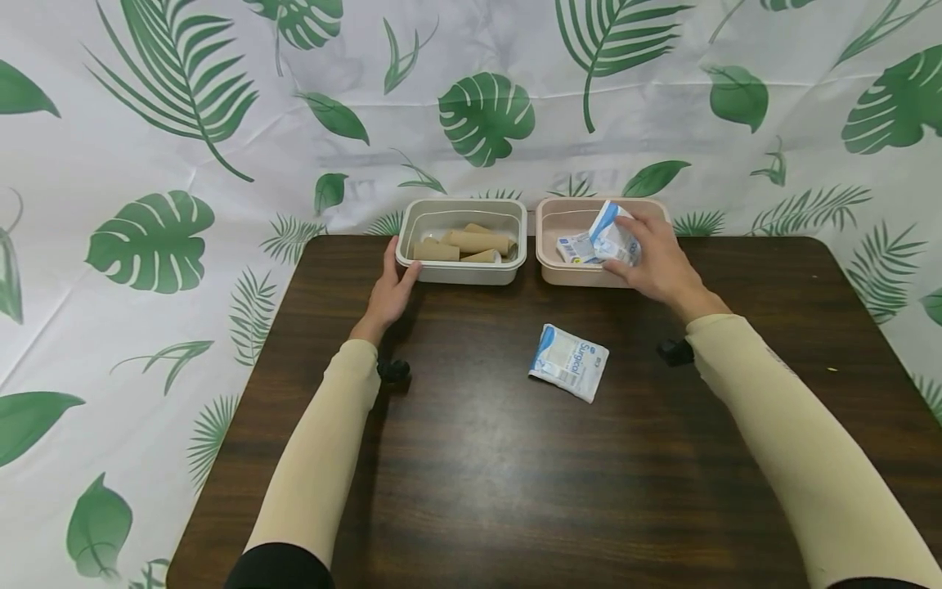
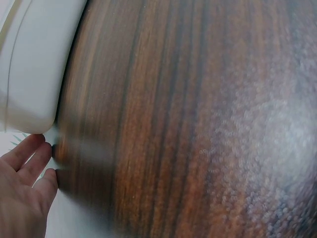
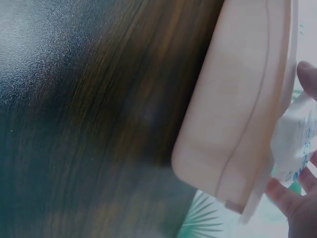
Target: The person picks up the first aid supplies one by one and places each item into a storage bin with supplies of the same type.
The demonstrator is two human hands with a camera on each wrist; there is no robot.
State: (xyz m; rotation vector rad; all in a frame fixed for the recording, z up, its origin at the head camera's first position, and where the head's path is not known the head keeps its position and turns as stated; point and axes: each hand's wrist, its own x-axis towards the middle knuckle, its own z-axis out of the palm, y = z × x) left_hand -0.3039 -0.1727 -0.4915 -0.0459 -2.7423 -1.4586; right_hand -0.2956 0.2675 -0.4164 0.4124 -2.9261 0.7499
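Observation:
My right hand point(image 1: 657, 260) pinches a white and blue packet point(image 1: 615, 235) between thumb and fingers, over the pink bin point(image 1: 581, 276). Inside that bin, under the held one, lies another small white and blue packet point(image 1: 577, 249). The right wrist view shows the held packet point(image 3: 295, 141) at the bin's rim, partly cut off by the frame. My left hand point(image 1: 390, 293) rests against the left front corner of the light grey bin point(image 1: 459, 275), fingers along its side and thumb near the front. Several cardboard tubes point(image 1: 478, 240) lie in this grey bin.
A flat packet printed "Surgical" point(image 1: 569, 362) lies on the dark wooden table point(image 1: 471, 474), in front of the pink bin. Both bins stand side by side at the table's back edge, close to a leaf-patterned cloth point(image 1: 486, 123).

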